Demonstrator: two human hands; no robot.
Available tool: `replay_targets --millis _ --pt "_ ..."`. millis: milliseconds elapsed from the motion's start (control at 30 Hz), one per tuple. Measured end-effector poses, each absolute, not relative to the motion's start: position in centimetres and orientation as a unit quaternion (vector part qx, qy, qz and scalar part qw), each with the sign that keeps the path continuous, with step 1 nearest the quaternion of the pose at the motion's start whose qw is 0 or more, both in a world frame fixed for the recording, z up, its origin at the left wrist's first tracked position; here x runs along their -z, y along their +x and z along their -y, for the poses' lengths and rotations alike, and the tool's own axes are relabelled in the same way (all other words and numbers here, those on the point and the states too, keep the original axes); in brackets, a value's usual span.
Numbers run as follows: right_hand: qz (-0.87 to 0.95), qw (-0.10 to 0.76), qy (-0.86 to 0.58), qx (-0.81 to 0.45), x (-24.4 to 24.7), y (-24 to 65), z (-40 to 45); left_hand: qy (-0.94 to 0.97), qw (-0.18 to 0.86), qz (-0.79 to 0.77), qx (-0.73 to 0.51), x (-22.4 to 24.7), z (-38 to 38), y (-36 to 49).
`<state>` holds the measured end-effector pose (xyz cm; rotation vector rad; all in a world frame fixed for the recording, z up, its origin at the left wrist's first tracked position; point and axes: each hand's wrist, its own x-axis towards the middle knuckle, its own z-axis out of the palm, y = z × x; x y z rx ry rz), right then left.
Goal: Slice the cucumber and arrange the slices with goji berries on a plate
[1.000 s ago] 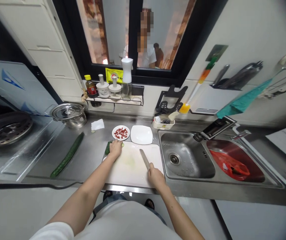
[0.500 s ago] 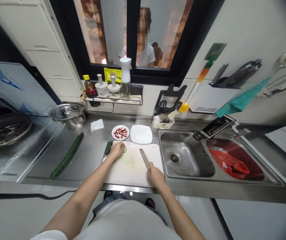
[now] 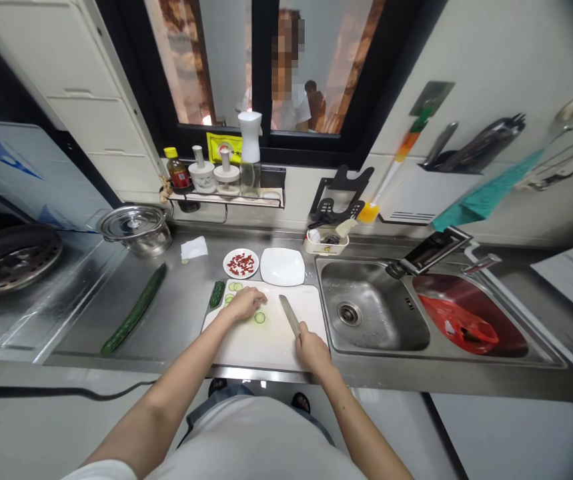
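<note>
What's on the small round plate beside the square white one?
Small red pieces lie scattered over the round plate. They hide the patches of plate beneath them, and I cannot tell what they are.

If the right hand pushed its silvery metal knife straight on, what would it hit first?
Probably the white, rounded-square plate just beyond the white rectangular cutting board; the knife in the right hand aims that way, though its height is unclear.

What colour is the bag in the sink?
The bag is red; the head view shows it best.
</note>
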<state>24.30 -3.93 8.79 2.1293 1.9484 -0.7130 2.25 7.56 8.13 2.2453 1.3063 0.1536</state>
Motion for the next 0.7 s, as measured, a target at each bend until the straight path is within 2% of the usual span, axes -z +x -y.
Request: replay_targets --millis 267,700 --pt "-0.662 0.095 0.705 0.234 -9.5 24.2 4.1 0.754 0.252 -0.606 0.008 -6.9 -5.9 2.3" --pt "-0.75 0.127 0.616 0.206 -10.7 24.0 7.0 0.715 0.246 -0.654 -0.017 -4.5 -5.3 2.9"
